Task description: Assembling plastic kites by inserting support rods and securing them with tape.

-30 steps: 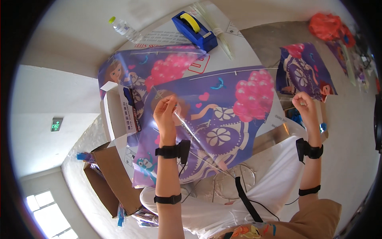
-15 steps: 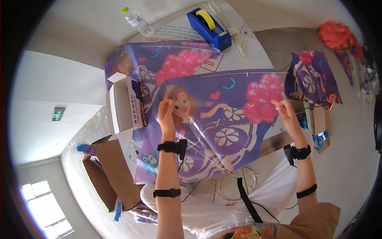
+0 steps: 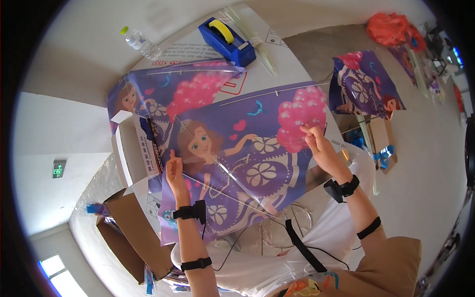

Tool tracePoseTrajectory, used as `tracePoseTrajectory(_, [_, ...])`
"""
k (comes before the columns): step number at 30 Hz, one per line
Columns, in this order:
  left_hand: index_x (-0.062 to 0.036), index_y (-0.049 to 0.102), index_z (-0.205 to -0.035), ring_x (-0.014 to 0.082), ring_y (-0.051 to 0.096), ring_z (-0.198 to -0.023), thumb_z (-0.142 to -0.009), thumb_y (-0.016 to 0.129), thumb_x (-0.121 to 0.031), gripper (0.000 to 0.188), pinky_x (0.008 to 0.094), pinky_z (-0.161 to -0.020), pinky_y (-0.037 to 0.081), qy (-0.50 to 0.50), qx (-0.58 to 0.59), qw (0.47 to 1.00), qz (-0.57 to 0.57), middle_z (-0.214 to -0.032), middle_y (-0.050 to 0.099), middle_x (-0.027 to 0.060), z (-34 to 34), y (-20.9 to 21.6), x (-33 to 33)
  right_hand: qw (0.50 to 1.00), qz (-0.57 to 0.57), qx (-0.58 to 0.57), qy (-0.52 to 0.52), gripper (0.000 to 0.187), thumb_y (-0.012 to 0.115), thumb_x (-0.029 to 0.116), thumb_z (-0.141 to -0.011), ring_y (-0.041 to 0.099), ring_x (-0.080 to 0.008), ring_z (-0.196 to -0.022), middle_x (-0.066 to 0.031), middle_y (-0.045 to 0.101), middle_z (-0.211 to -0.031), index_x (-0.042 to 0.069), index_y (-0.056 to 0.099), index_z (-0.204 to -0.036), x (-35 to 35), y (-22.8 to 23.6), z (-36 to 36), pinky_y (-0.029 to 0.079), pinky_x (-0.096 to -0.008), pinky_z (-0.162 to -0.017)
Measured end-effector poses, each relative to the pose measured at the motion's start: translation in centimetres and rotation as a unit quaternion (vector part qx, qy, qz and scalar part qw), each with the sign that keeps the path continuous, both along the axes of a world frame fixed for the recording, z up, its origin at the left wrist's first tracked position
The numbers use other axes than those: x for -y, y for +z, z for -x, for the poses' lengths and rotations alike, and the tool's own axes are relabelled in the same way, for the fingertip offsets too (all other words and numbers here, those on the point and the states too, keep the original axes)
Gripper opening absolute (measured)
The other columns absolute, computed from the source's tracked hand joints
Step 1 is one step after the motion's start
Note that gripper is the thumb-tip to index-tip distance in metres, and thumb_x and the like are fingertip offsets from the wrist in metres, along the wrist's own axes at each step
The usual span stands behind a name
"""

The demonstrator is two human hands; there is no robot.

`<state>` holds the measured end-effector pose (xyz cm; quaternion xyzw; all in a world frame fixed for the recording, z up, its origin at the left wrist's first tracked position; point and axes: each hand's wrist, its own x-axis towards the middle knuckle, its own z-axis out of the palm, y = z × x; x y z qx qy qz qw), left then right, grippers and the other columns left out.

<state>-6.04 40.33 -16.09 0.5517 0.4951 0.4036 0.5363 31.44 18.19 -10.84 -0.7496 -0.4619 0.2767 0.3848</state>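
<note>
A purple kite [image 3: 247, 163] printed with a cartoon girl and pink balloons lies across the white table [image 3: 297, 74] in front of me. My left hand [image 3: 174, 171] pinches its left side where a thin clear rod [image 3: 232, 175] crosses the sheet. My right hand [image 3: 316, 146] grips the kite's right edge beside the pink balloon print. A second kite of the same print [image 3: 168, 94] lies under it, farther back on the table.
A blue tape dispenser [image 3: 226, 40], a bundle of thin pale rods [image 3: 252, 37] and a plastic bottle [image 3: 140, 43] stand at the table's far side. An open white box [image 3: 131, 153] sits left. Cardboard boxes [image 3: 131, 232] lie at lower left. Another kite [image 3: 363, 89] lies on the floor.
My right hand has come inward and down along the kite's right edge. The kite has dropped from held up to lying flatter over the table. My left hand moved slightly left.
</note>
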Motion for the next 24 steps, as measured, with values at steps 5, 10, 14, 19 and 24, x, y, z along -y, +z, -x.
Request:
tracePoseTrajectory(5, [-0.002, 0.062, -0.099, 0.0129, 0.051, -0.114, -0.093, 0.059, -0.008, 0.009, 0.0241, -0.094, 0.038, 0.041, 0.005, 0.999, -0.021, -0.136, 0.052, 0.0171, 1.5, 1.7, 2.2, 0.998, 0.048, -0.027, -0.002, 0.02, 0.043, 0.023, -0.102, 0.061, -0.033, -0.102, -0.0167, 0.061, -0.121, 0.005, 0.042, -0.109, -0.3, 1.0, 0.1, 0.047, -0.0359, -0.083])
tracePoseTrajectory(10, [0.0004, 0.066, -0.097, 0.015, 0.054, -0.111, -0.091, 0.062, -0.009, 0.012, 0.0255, -0.094, 0.041, 0.083, 0.015, 0.996, -0.015, -0.125, 0.057, 0.0129, 0.8, 8.6, 4.9, 1.0, 0.018, 0.014, 0.018, 0.019, 0.043, 0.023, -0.103, 0.06, -0.0266, -0.102, -0.0139, 0.06, -0.126, 0.006, 0.043, -0.111, 0.6, 1.6, -0.6, 0.044, -0.0335, -0.091])
tracePoseTrajectory(14, [0.0005, 0.067, -0.096, 0.0128, 0.059, -0.098, -0.09, 0.063, -0.011, 0.013, 0.0243, -0.081, 0.046, 0.138, -0.025, 0.989, -0.038, -0.127, 0.054, 0.01, 2.8, 11.0, 4.9, 0.999, 0.034, 0.003, 0.042, 0.016, 0.041, 0.022, -0.103, 0.059, -0.027, -0.105, -0.0145, 0.059, -0.127, 0.006, 0.041, -0.107, 0.1, 4.3, 1.6, 0.043, -0.0344, -0.095])
tracePoseTrajectory(19, [-0.0022, 0.067, -0.098, 0.0122, 0.066, -0.081, -0.09, 0.063, -0.015, 0.015, 0.0238, -0.062, 0.047, 0.111, -0.113, 0.987, -0.009, -0.141, 0.043, 0.0134, 5.2, 10.6, 1.4, 0.995, 0.004, -0.041, 0.092, 0.012, 0.042, 0.016, -0.102, 0.059, -0.0293, -0.11, -0.0184, 0.058, -0.127, 0.004, 0.041, -0.103, -0.4, 5.1, 5.2, 0.042, -0.0371, -0.096])
tracePoseTrajectory(24, [-0.0006, 0.064, -0.094, 0.0188, 0.066, -0.085, -0.089, 0.064, -0.013, 0.014, 0.0276, -0.069, 0.051, 0.025, -0.172, 0.985, 0.014, -0.142, 0.043, 0.0141, 5.9, 9.3, -0.8, 0.992, 0.005, -0.051, 0.112, 0.007, 0.042, 0.009, -0.101, 0.058, -0.0307, -0.113, -0.0199, 0.057, -0.127, 0.003, 0.041, -0.104, -0.4, 5.8, 7.7, 0.042, -0.0364, -0.097])
